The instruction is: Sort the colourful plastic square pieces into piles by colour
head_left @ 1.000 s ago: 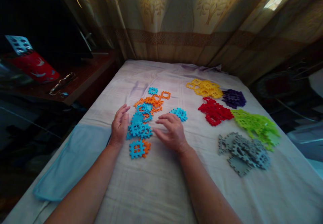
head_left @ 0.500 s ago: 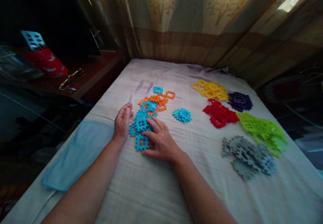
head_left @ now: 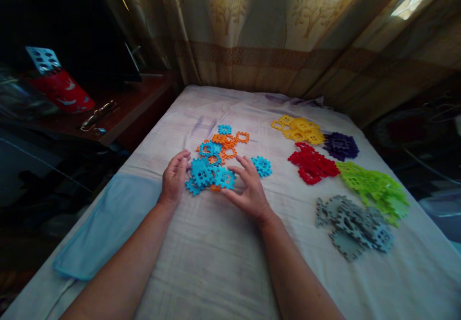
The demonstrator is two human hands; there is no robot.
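My left hand point(head_left: 175, 178) rests on its edge at the left side of a pile of blue toy building tiles point(head_left: 201, 172), its fingers loosely extended and holding nothing. My right hand point(head_left: 249, 191) is on the pile's right side, its fingers spread and curved. Its thumb and index finger are at the edges of a blue tile with an opening point(head_left: 225, 178); a firm grip does not show. An orange piece point(head_left: 215, 188) peeks out under the blue ones near the thumb. Behind them, orange tiles point(head_left: 226, 141) lie mixed with blue ones.
A small blue group point(head_left: 261, 166) lies right of my right hand. Farther right are yellow point(head_left: 304, 130), red point(head_left: 312, 163), dark purple point(head_left: 340, 145), lime green point(head_left: 374, 185) and grey tile piles point(head_left: 356, 221). A light blue cloth pad point(head_left: 108, 228) lies left, beside a wooden stand point(head_left: 126, 113).
My right hand has moved right and slightly away from me. The blue tile and orange piece nearest me have shifted up against the pile. My left hand has hardly moved.
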